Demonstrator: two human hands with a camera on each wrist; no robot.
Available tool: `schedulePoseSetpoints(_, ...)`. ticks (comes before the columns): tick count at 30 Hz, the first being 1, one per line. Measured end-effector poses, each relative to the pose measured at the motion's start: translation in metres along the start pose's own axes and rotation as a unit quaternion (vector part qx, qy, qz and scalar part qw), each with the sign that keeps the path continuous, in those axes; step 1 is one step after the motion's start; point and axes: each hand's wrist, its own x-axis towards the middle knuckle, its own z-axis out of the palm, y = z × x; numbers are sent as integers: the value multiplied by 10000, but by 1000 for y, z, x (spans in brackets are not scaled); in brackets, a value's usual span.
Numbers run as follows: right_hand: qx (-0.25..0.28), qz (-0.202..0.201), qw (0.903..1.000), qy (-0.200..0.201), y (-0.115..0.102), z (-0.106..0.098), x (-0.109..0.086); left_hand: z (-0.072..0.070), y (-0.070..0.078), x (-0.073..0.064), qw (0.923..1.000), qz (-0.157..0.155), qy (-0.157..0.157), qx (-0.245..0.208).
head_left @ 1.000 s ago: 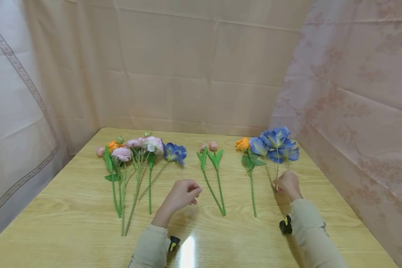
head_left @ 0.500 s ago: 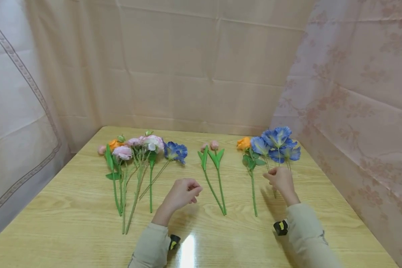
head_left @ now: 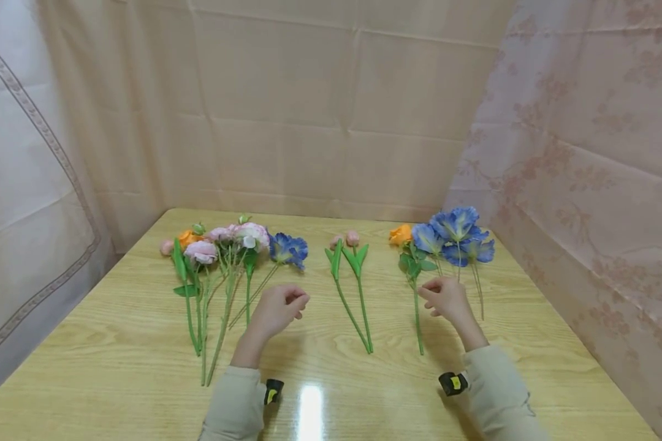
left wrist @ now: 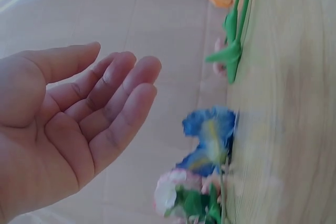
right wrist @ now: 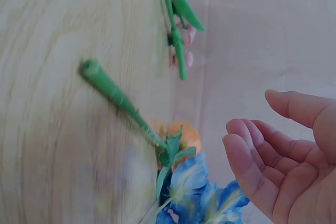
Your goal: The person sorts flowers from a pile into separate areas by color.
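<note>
My left hand (head_left: pixel 276 310) hovers above the table beside a blue flower (head_left: pixel 289 251). In the left wrist view its fingers are loosely bent, with a gap between thumb and fingertips and nothing in it. My right hand (head_left: pixel 447 299) hangs over the table just right of the stem of an orange rose (head_left: pixel 401 235); the right wrist view shows its palm holding nothing. Several blue flowers (head_left: pixel 455 225) lie beyond that hand, their stems partly hidden by it. Between the hands lie two pink tulips (head_left: pixel 353 238) with green stems.
A spread of pink flowers (head_left: pixel 201 252), another orange flower (head_left: pixel 187 237) and green stems lies at the left of the wooden table (head_left: pixel 143 343). Beige curtain (head_left: pixel 309 110) hangs behind the table, and a patterned cloth (head_left: pixel 585 184) runs along the right side.
My right hand has left the blue flowers' stems and moved left toward the orange rose's stem. The left hand has shifted left and slightly up. The flowers lie as before.
</note>
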Motion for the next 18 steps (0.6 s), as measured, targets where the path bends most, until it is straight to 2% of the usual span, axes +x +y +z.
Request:
schedulePoseSetpoints(4,139,-328,9994,10,-2,3,-4,-13,-7,1,9989,-195,308,302)
schedulePoseSetpoints(8,248,-421,9988,-10,-4,6,-7,-27,-15,0,9926,-182,745,945)
schedulePoseSetpoints(10,218,-377,9990,-35,-6,7,-8,-35,-18,-1,9876,-214,981,1208)
schedulePoseSetpoints(14,122,-134,9998,-63,-9,9,-8,-51,-28,-3,9758,-498,1424,1581)
schedulePoseSetpoints(18,143,-132,9998,-106,-7,11,-10,-64,-40,-8,9576,-767,2025,1902)
